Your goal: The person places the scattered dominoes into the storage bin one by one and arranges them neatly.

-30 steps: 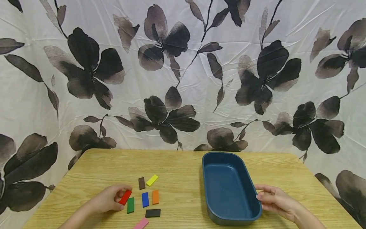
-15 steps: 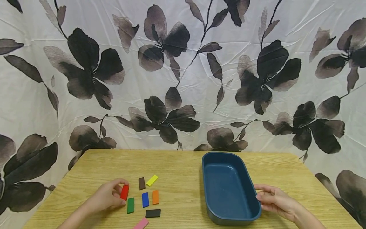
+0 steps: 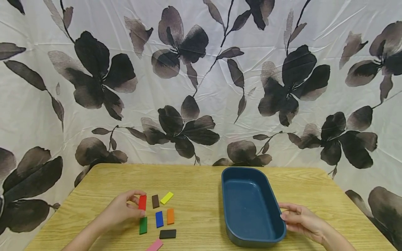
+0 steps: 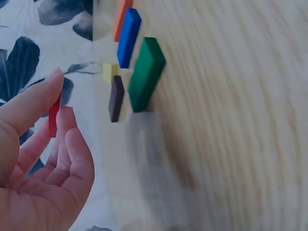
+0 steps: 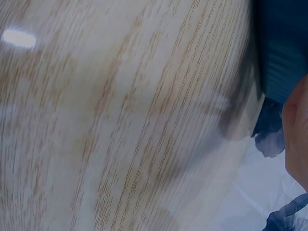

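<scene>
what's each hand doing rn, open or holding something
Left hand: closed, pinching the red block between thumb and fingers.
Right hand: open, relaxed fingers against the blue bin's outer side.

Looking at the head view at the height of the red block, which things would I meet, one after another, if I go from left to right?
Left hand, red block, brown block, yellow block, dark blue tray, right hand.

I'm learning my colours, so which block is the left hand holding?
It's the red block, pinched in the left hand; the other blocks, none of them red, lie on the table.
</scene>
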The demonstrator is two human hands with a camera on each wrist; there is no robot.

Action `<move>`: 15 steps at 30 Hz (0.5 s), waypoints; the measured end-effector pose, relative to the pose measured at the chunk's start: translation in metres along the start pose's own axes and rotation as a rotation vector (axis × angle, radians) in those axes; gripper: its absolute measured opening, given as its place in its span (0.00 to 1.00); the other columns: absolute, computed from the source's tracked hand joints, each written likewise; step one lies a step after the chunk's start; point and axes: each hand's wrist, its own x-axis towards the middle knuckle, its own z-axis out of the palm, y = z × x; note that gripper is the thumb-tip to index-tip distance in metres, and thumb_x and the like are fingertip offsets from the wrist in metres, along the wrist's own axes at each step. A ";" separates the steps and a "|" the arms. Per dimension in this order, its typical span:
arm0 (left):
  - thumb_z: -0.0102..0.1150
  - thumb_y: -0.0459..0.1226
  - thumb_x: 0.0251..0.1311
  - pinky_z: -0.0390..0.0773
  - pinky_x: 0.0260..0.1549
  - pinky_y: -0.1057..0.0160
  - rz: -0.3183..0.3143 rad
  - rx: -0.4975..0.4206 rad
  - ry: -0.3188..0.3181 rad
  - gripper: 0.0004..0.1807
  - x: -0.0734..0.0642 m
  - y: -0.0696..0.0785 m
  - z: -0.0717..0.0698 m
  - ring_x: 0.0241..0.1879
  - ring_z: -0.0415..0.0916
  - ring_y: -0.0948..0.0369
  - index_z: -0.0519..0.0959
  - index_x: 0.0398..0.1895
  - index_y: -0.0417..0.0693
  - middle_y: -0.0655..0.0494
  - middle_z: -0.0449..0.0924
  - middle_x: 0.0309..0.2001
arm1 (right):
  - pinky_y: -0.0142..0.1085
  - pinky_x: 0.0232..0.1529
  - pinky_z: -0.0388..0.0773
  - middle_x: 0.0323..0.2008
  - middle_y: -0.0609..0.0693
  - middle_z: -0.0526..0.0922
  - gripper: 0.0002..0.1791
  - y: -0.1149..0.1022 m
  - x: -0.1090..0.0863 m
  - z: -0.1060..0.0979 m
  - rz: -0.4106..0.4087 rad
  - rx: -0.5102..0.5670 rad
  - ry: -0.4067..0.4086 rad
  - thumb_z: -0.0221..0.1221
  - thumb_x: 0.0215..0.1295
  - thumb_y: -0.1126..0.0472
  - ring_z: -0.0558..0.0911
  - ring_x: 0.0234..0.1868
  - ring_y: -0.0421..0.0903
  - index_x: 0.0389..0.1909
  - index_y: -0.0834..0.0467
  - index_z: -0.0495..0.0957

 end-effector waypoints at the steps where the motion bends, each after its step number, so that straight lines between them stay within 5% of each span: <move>1: 0.73 0.35 0.43 0.75 0.28 0.63 0.013 -0.018 -0.007 0.36 0.000 0.002 0.000 0.28 0.75 0.56 0.68 0.58 0.35 0.47 0.72 0.36 | 0.36 0.48 0.76 0.45 0.53 0.77 0.20 0.000 0.000 0.000 0.001 0.003 -0.002 0.44 0.69 0.72 0.80 0.45 0.45 0.59 0.57 0.70; 6: 0.72 0.34 0.44 0.76 0.28 0.62 0.055 -0.037 -0.013 0.36 0.003 0.010 0.000 0.28 0.76 0.56 0.68 0.58 0.34 0.46 0.72 0.37 | 0.36 0.48 0.76 0.45 0.53 0.78 0.20 0.000 0.001 -0.001 -0.001 0.009 -0.015 0.44 0.69 0.73 0.80 0.45 0.45 0.58 0.56 0.70; 15: 0.73 0.36 0.41 0.71 0.23 0.62 0.028 0.050 0.056 0.34 0.010 0.034 0.006 0.24 0.72 0.57 0.73 0.56 0.41 0.49 0.74 0.37 | 0.36 0.47 0.76 0.43 0.51 0.79 0.20 -0.001 0.003 0.002 0.017 -0.024 0.023 0.45 0.68 0.72 0.81 0.45 0.44 0.58 0.57 0.70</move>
